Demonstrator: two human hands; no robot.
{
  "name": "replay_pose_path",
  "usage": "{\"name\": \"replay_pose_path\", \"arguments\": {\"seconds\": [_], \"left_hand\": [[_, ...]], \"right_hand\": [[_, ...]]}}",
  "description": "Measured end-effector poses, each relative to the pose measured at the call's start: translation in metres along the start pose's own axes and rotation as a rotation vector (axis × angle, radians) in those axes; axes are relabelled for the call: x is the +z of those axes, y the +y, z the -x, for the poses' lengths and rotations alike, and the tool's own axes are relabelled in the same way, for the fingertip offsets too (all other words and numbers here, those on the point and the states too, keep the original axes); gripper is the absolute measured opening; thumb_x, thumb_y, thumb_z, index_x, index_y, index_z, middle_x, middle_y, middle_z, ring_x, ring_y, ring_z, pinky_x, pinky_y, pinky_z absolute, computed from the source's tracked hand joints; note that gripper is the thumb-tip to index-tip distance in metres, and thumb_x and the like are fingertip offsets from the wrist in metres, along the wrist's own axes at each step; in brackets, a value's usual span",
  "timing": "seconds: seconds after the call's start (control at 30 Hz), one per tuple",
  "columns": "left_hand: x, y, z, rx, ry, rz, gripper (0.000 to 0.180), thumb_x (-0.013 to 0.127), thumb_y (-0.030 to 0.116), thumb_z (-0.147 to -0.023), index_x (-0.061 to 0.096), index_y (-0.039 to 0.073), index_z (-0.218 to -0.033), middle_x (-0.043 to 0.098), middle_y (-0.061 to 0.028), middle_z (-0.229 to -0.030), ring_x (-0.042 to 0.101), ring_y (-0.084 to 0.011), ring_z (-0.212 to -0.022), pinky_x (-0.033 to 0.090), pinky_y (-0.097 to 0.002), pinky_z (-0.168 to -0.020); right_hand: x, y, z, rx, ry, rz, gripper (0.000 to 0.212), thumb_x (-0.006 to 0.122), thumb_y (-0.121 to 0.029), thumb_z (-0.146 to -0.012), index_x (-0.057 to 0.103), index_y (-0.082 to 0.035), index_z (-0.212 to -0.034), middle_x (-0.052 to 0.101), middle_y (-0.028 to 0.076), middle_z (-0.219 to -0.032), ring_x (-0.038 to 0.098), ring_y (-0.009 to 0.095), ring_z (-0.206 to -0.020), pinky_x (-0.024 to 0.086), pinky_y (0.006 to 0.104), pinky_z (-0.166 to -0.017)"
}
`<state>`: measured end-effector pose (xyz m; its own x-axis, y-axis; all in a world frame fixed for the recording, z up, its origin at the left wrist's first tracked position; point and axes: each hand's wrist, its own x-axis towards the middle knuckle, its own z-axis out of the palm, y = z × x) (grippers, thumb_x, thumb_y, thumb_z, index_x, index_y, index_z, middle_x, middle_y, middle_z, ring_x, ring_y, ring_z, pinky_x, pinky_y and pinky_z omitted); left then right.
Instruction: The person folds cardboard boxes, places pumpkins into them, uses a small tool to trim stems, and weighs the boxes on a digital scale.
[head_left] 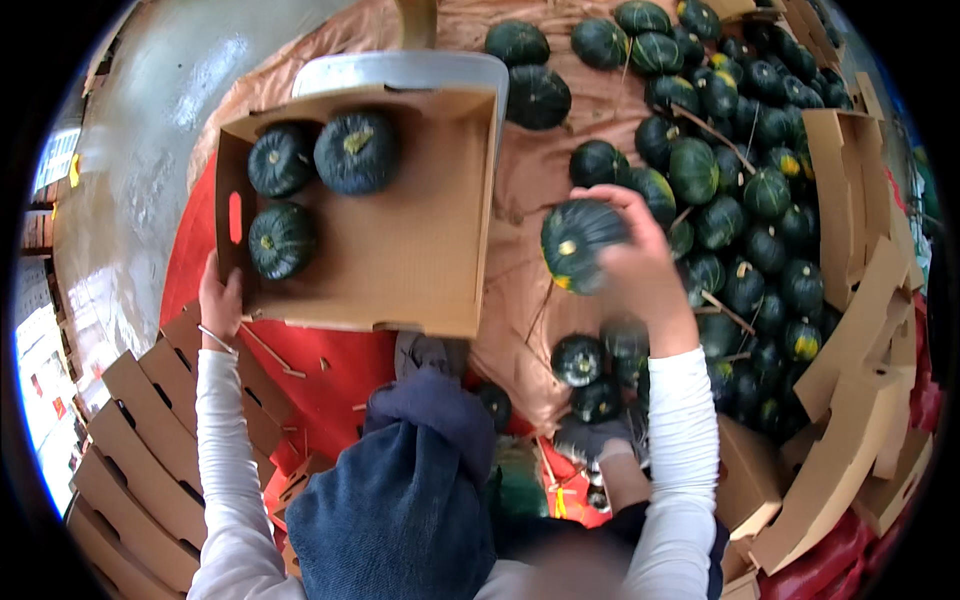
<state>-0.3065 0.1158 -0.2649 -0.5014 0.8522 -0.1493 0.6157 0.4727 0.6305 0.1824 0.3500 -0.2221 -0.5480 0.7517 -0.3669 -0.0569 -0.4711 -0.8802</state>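
My right hand [645, 260] grips a dark green kabocha squash [582, 235] with a yellow patch, held up between the box and the big heap. At the left, my left hand [220, 298] is closed on the near left corner of a shallow cardboard box [400, 260]. Three squashes sit inside it toward the left: a large one [356, 152] at the far side, a smaller one [280, 160] beside it, and another [282, 240] nearer me. Under the box's far edge shows a light grey platform [400, 68]; its lower part is hidden.
A large heap of kabocha squashes [720, 220] covers the right side, on a tan sheet [500, 220]. Nested cardboard boxes stand at the lower left [140, 450] and along the right [840, 450]. Several squashes [577, 360] lie near my feet. Wet-looking floor [150, 150] extends far left.
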Motion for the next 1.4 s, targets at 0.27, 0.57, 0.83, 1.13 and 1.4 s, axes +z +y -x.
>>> {"name": "replay_pose_path", "arguments": {"seconds": [0.27, 0.57, 0.83, 1.13, 1.4], "left_hand": [[0.039, 0.023, 0.011, 0.025, 0.051, 0.098, 0.039, 0.048, -0.003, -0.086, 0.05, -0.003, -0.124, 0.063, -0.0126, -0.111, 0.059, -0.0187, -0.102, 0.045, -0.0301, -0.09], [0.022, 0.135, 0.093, 0.172, 0.138, 0.457, 0.023, 0.048, -0.001, -0.09, 0.058, -0.001, -0.111, 0.063, -0.0094, -0.105, 0.06, -0.0165, -0.097, 0.049, -0.0283, -0.084], [0.137, 0.263, 0.102, -0.017, -1.227, 1.048, 0.045, 0.055, 0.007, -0.092, 0.042, 0.004, -0.135, 0.055, -0.0111, -0.125, 0.057, -0.0193, -0.109, 0.047, -0.0323, -0.091], [0.179, 0.238, 0.132, -0.559, -1.367, 1.532, 0.064, 0.065, 0.029, -0.081, 0.041, 0.003, -0.133, 0.055, -0.0143, -0.124, 0.056, -0.026, -0.114, 0.043, -0.0396, -0.1], [0.093, 0.234, 0.047, 0.041, -0.57, 0.926, 0.063, 0.076, 0.016, -0.076, 0.04, 0.005, -0.128, 0.057, -0.007, -0.112, 0.059, -0.0181, -0.102, 0.05, -0.0335, -0.088]], "right_hand": [[0.181, 0.063, -0.047, -0.3, 0.083, 0.371, 0.066, 0.073, -0.028, -0.074, 0.038, 0.003, -0.121, 0.054, 0.026, -0.104, 0.056, 0.037, -0.098, 0.044, 0.0438, -0.089], [0.035, 0.043, 0.0, -0.634, 1.053, 1.255, 0.037, 0.068, -0.014, -0.068, 0.059, -0.005, -0.103, 0.057, 0.015, -0.098, 0.052, 0.034, -0.097, 0.041, 0.0462, -0.086], [-0.068, 0.012, 0.008, -0.161, 0.358, 0.849, 0.055, 0.072, -0.028, -0.074, 0.055, -0.008, -0.123, 0.064, 0.018, -0.108, 0.062, 0.032, -0.096, 0.049, 0.0381, -0.084], [-0.016, 0.172, 0.15, -0.225, -0.108, 1.861, 0.045, 0.073, -0.021, -0.065, 0.061, -0.012, -0.107, 0.058, 0.014, -0.11, 0.049, 0.039, -0.109, 0.042, 0.0501, -0.088], [0.055, 0.043, 0.11, -0.223, 0.218, 0.954, 0.07, 0.081, -0.032, -0.059, 0.046, -0.001, -0.112, 0.05, 0.02, -0.107, 0.051, 0.038, -0.1, 0.044, 0.0459, -0.085]]}}
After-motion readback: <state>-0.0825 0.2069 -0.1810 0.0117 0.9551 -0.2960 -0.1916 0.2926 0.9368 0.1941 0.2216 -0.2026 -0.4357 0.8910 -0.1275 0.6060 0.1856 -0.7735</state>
